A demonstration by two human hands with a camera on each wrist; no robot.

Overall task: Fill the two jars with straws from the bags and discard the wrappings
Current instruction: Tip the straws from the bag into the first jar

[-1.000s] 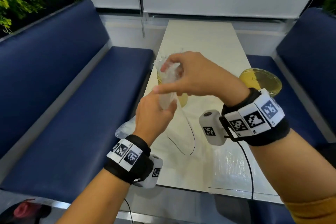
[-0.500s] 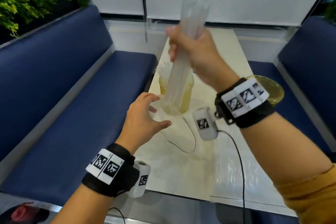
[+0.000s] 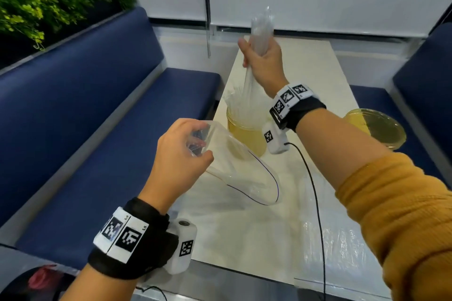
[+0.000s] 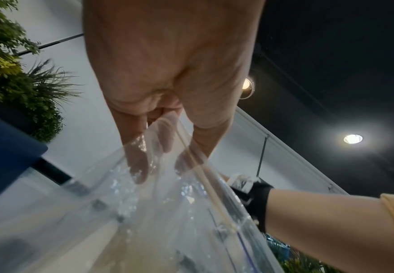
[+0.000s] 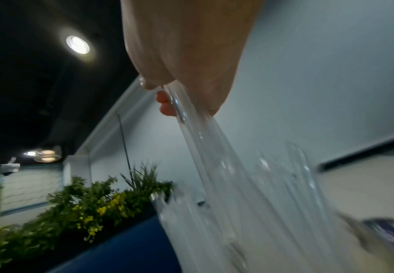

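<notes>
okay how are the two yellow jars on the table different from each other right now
1. The near jar has clear straws standing in it, while the far jar shows none.
2. The right hand holds a bundle of straws above the near jar; nothing hangs over the far jar.
3. The near jar stands by the table's left edge, the far jar by its right edge.

Both are translucent yellow, open-topped and upright.

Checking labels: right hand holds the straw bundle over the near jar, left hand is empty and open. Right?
Not quite. The left hand is not empty: it grips an empty clear bag, as the head view shows. The rest holds: the right hand holds the straw bundle above the near jar.
</notes>
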